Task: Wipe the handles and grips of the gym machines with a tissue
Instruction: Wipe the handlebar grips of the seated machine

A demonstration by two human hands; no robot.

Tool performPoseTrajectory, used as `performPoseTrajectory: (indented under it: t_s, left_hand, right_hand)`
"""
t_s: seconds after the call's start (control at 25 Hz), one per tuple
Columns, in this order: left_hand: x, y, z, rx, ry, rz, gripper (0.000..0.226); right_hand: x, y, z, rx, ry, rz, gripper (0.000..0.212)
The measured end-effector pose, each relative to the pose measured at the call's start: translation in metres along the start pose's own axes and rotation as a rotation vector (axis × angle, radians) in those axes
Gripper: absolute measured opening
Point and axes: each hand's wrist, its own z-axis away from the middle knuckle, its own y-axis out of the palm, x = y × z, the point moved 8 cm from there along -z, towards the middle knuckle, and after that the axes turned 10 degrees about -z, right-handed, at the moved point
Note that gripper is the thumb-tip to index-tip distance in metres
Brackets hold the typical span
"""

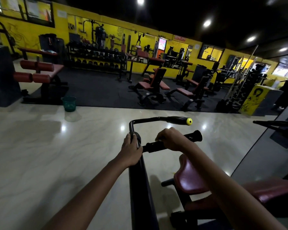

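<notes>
- Two handles on one black machine arm (pixel 140 183), near centre of view; the arm is a thick tube running from the lower edge up and away to a junction.
- Lower grip (pixel 173 141): black, cylindrical, matte, with a flared black end. Long axis runs from the junction rightward and slightly up; the free end points right.
- Upper handle (pixel 163 119): thin black bar rising from the junction, bending right into a thicker black grip capped with a round yellow end (pixel 189 121). Long axis near horizontal; the cap points right.
- Left hand (pixel 131 150): fingers curled round the top of the arm at the junction, gripping it.
- Right hand (pixel 171 139): fingers wrapped over the middle of the lower grip, holding it. A small pale edge shows under the fingertips; whether it is the tissue cannot be told.
- Seat pad (pixel 191 178): dark red, glossy, padded, rounded, under the right forearm and right of the arm.
- One green basket (pixel 69 103): slatted plastic, tapered, standing at the edge between the pale floor and the black matting; contents cannot be made out.
- Floor (pixel 40 146): pale, polished, marble-like, reflecting ceiling lights.
- Black matting (pixel 98 90) beyond: benches with red pads, a dumbbell rack (pixel 96 58) against the yellow wall (pixel 63 30).
- Second pair of black yellow-tipped handles (pixel 278 125) at the right edge, well apart.
</notes>
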Motion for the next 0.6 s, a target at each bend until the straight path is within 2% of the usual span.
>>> performPoseTrajectory:
  t_s: [0.2, 0.4, 0.6]
  left_hand:
    - [0.001, 0.0, 0.0, -0.012, -0.006, -0.008, 0.064]
    - [0.002, 0.0, -0.001, -0.021, -0.008, -0.003, 0.064]
    - [0.004, 0.001, -0.001, -0.018, -0.016, -0.013, 0.064]
  right_hand:
    - [0.021, -0.002, 0.008, 0.024, -0.1, -0.115, 0.026]
    - [-0.015, -0.009, 0.005, -0.01, 0.025, -0.011, 0.03]
    - [-0.007, -0.014, 0.016, -0.017, -0.088, -0.054, 0.026]
